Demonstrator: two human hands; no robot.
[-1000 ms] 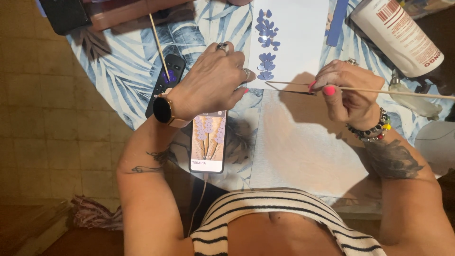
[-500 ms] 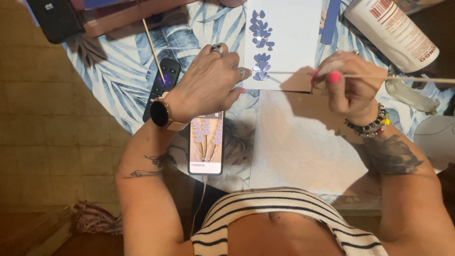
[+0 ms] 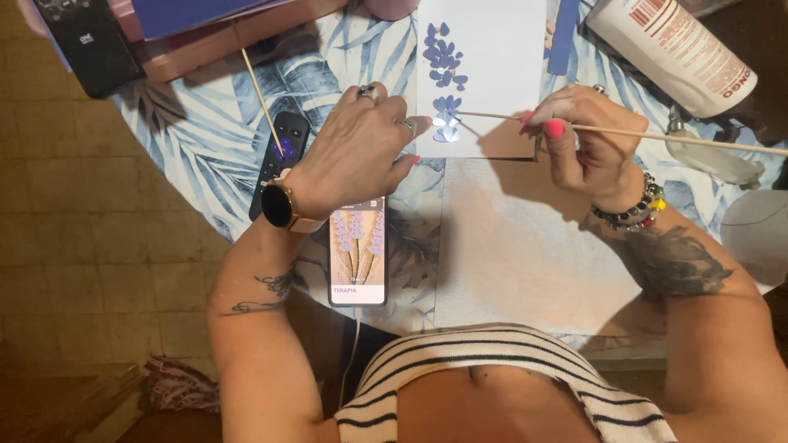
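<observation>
A white card [image 3: 501,57] with several small blue paper petals [image 3: 444,70] stuck in a column lies on the round table. My right hand [image 3: 583,148] pinches a long thin wooden stick [image 3: 657,135] whose tip rests at the lowest petals. My left hand [image 3: 357,152], with rings and a wrist watch, lies flat beside the card's left edge, fingertips touching it.
A phone [image 3: 357,250] showing a flower picture lies near the table's front edge, cable attached. A black remote [image 3: 279,160] and a second stick [image 3: 261,98] lie left. A white bottle [image 3: 673,49] lies at top right. A large white sheet [image 3: 525,246] sits under the card.
The stick's tip has stayed at the lowest petals while my right hand shifted slightly. My left hand stays against the card's edge. The view has drifted a little.
</observation>
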